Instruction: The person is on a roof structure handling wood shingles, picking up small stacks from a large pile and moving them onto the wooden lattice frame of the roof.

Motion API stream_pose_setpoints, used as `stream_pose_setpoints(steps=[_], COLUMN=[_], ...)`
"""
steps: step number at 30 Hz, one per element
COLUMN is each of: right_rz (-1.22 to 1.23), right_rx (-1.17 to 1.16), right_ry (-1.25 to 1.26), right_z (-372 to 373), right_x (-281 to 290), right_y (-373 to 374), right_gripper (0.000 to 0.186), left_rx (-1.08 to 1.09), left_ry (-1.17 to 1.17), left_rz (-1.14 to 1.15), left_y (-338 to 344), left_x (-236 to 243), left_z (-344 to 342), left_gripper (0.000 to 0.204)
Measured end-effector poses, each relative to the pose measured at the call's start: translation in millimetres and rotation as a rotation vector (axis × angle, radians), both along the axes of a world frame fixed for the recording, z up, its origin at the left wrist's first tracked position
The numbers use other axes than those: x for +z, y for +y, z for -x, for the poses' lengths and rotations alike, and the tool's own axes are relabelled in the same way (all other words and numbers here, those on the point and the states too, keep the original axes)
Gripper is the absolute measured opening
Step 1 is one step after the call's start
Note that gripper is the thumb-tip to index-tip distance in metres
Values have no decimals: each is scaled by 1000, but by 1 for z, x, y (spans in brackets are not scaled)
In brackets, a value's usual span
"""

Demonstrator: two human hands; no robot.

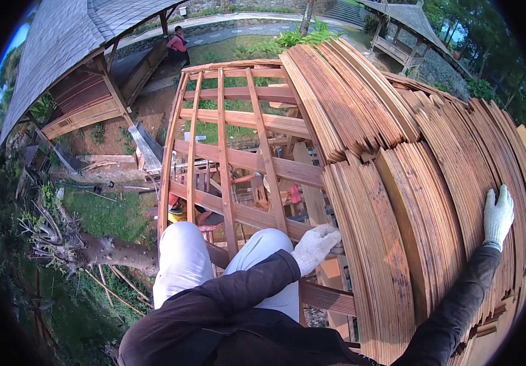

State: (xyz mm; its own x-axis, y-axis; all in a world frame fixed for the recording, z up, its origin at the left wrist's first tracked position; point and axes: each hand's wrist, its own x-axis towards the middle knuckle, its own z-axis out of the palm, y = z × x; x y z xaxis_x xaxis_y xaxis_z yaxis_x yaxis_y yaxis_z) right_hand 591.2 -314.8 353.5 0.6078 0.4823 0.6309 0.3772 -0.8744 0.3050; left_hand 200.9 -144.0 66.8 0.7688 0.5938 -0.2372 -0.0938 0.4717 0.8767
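I am up on a wooden roof frame of rafters and battens, my knees in light trousers resting on it. My left hand, in a white glove, grips the lower left edge of the wooden shingles where they meet the open frame. My right hand, also gloved, lies flat with fingers together on the shingled surface far to the right. The shingles are thin reddish-brown strips laid in overlapping rows across the right half of the roof.
Through the open frame I see people and wooden furniture below. A shingled pavilion stands at left, a person in red sits by it. Grass, a cut tree trunk and loose planks lie on the ground far down.
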Motion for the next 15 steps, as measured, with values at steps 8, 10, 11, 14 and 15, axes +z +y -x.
stream_pose_setpoints(steps=[8,10,11,14,15], right_rz=[20,21,21,21,21], right_rx=[-34,-42,-45,-37,-34], right_ry=[3,1,0,-15,-21], right_z=[3,1,1,0,-2], right_x=[1,0,-1,0,-1], right_y=[5,3,2,4,4], right_gripper=[57,57,57,57,57], left_rx=[79,27,2,-20,-34], left_ry=[59,6,-19,-174,-209], left_rz=[-200,-53,21,136,169], left_y=[-5,-3,-2,5,5], left_x=[-15,11,20,-3,-7], left_z=[-9,-2,0,-4,-4], left_gripper=[41,36,34,27,25])
